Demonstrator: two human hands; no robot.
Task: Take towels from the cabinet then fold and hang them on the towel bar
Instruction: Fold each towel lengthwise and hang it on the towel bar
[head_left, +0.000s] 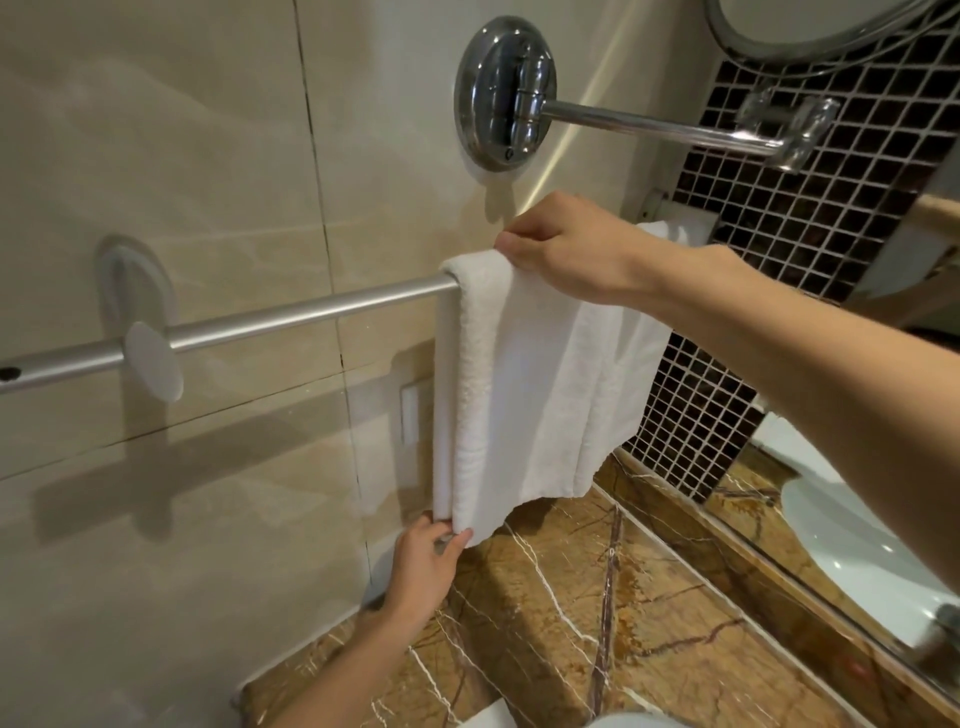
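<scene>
Closest to me, a bare forearm reaches in from the right, and the right hand (566, 249) sits on top of the white towel (530, 395) where it drapes over the towel bar (291, 317), fingers curled down over the fold and gripping it against the rail. The towel is folded into a long strip and hangs straight down from the bar, its long axis vertical, while the bar runs left to right along the tiled wall. Directly below, the left hand (423, 561) comes up from the near left and pinches the bottom left corner of the towel between thumb and fingertips, just above the brown marble counter (597, 623). So one hand has the top and the other the hem, one over the other; I'd guess a downward tug from the left hand, the nearer to the loose edges, would level them
</scene>
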